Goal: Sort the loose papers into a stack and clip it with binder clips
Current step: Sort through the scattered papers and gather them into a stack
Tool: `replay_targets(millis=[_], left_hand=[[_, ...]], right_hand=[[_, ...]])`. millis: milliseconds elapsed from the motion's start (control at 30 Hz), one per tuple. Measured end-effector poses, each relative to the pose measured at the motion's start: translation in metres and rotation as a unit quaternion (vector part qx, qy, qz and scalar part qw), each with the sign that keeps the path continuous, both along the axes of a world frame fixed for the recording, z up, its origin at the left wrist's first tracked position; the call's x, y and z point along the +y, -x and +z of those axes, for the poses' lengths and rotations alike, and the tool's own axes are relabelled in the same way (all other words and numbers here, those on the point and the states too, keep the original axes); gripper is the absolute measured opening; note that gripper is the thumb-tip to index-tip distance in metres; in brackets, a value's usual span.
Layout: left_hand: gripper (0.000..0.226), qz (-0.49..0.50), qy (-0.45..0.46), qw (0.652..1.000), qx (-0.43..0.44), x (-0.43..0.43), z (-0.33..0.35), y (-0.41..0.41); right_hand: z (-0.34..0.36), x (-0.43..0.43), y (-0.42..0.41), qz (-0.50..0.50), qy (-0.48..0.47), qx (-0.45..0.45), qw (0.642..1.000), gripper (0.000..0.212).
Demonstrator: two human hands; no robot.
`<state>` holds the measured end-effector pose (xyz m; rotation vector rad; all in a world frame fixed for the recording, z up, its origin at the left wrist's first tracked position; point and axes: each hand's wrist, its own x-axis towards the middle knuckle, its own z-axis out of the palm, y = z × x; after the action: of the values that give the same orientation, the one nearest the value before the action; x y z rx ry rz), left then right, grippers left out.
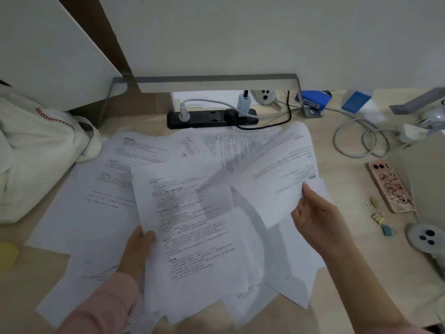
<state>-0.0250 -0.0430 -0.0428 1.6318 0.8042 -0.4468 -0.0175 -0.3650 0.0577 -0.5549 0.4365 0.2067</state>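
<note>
Several printed white papers point(101, 196) lie scattered and overlapping across the wooden desk. My left hand point(138, 251) grips the left edge of a printed sheet point(192, 225) that sits on top of the pile. My right hand point(313, 213) pinches the corner of another sheet point(277, 169), which is lifted off the pile and blurred. Three small binder clips lie on the desk to the right of the papers: a gold one point(373, 202), a second gold one point(378, 217) and a blue-green one point(387, 230).
A black power strip point(212, 119) with plugs and cables sits behind the papers under a metal shelf. A white bag point(36, 153) stands at the left. A phone in a pink case point(390, 186), coiled grey cables point(361, 141) and a white controller point(426, 239) lie at the right.
</note>
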Motion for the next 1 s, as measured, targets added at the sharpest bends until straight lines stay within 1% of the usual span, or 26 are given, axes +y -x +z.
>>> replay_targets(millis=[33, 100, 133, 200, 300, 367, 433, 533, 600, 633, 700, 767, 833, 867, 967, 1000], left_hand=[[0.025, 0.006, 0.015, 1.0, 0.0, 0.002, -0.002, 0.0], [0.029, 0.013, 0.073, 0.997, 0.003, 0.006, 0.0, 0.002], [0.032, 0.022, 0.107, 0.994, 0.008, 0.009, 0.002, 0.004], [0.033, 0.037, 0.158, 0.987, 0.018, 0.012, 0.002, 0.005], [0.024, 0.046, 0.175, 0.983, 0.025, 0.013, 0.002, 0.005], [0.02, 0.084, 0.192, 0.977, 0.037, 0.014, -0.002, 0.004], [0.022, 0.104, 0.196, 0.973, 0.057, 0.012, 0.003, 0.004], [0.031, 0.119, 0.191, 0.972, 0.064, 0.009, 0.004, 0.001], [0.036, 0.11, 0.191, 0.974, 0.061, 0.008, 0.006, -0.001], [0.037, 0.114, 0.175, 0.976, 0.061, 0.007, 0.007, -0.002], [0.038, 0.116, 0.175, 0.975, 0.065, 0.007, 0.007, -0.003], [0.039, 0.114, 0.181, 0.975, 0.054, 0.007, 0.007, -0.005], [0.039, 0.096, 0.157, 0.982, 0.045, 0.008, 0.005, -0.005], [0.038, 0.088, 0.14, 0.985, 0.039, 0.009, 0.005, -0.004], [0.066, 0.063, 0.088, 0.994, 0.02, 0.007, 0.004, -0.002], [0.063, 0.05, 0.075, 0.996, 0.008, 0.005, 0.004, -0.002]], right_hand=[[-0.006, 0.003, 0.003, 0.05, 0.029, 0.011, 0.998, 0.036], [-0.023, 0.004, 0.009, 0.151, 0.134, 0.05, 0.978, 0.024], [-0.032, 0.002, 0.011, 0.195, 0.193, 0.072, 0.959, 0.022], [-0.05, -0.002, 0.013, 0.251, 0.314, 0.127, 0.907, 0.026], [-0.067, -0.011, 0.004, 0.284, 0.493, 0.181, 0.802, 0.027], [-0.075, -0.017, -0.008, 0.309, 0.612, 0.166, 0.709, 0.031], [-0.077, -0.019, -0.023, 0.333, 0.704, 0.126, 0.614, 0.034], [-0.069, -0.015, -0.047, 0.356, 0.779, 0.065, 0.513, 0.036], [-0.061, -0.004, -0.066, 0.371, 0.814, 0.014, 0.446, 0.031], [-0.057, 0.003, -0.075, 0.372, 0.829, -0.014, 0.416, 0.029], [-0.052, 0.022, -0.092, 0.361, 0.854, -0.075, 0.366, 0.026], [-0.051, 0.045, -0.108, 0.347, 0.868, -0.137, 0.328, 0.03], [-0.052, 0.072, -0.12, 0.334, 0.87, -0.199, 0.303, 0.036], [-0.054, 0.086, -0.125, 0.323, 0.868, -0.228, 0.301, 0.036], [-0.061, 0.126, -0.136, 0.289, 0.849, -0.299, 0.327, 0.034], [-0.064, 0.138, -0.138, 0.283, 0.842, -0.316, 0.335, 0.033]])
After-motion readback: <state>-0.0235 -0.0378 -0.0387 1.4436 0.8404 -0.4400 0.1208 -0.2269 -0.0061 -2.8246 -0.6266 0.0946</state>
